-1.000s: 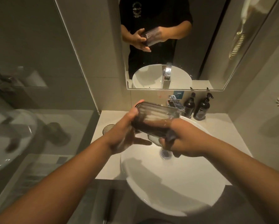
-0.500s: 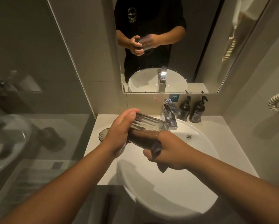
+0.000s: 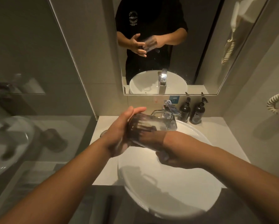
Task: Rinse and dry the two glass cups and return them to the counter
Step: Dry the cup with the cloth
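A ribbed glass cup [image 3: 145, 126] lies on its side in the air above the white basin [image 3: 167, 194]. My left hand [image 3: 119, 131] presses its palm against the cup's base end, fingers straight. My right hand [image 3: 169, 152] grips the cup's mouth end from below together with a small dark cloth [image 3: 163, 155]; motion blur hides the fingers. The mirror shows the same hold. A second ribbed cup [image 3: 104, 133] stands on the counter behind my left wrist, mostly hidden.
A chrome faucet [image 3: 167, 113] stands just behind the held cup. Two dark pump bottles [image 3: 184, 112] [image 3: 197, 113] sit at the wall on the pale counter [image 3: 226, 136]. A glass partition [image 3: 38, 110] bounds the left, and a coiled cord [image 3: 277, 105] hangs right.
My left hand's fingers went from curled over the cup's base to straight, palm flat on it. My right hand shifted along the cup, which tilted slightly.
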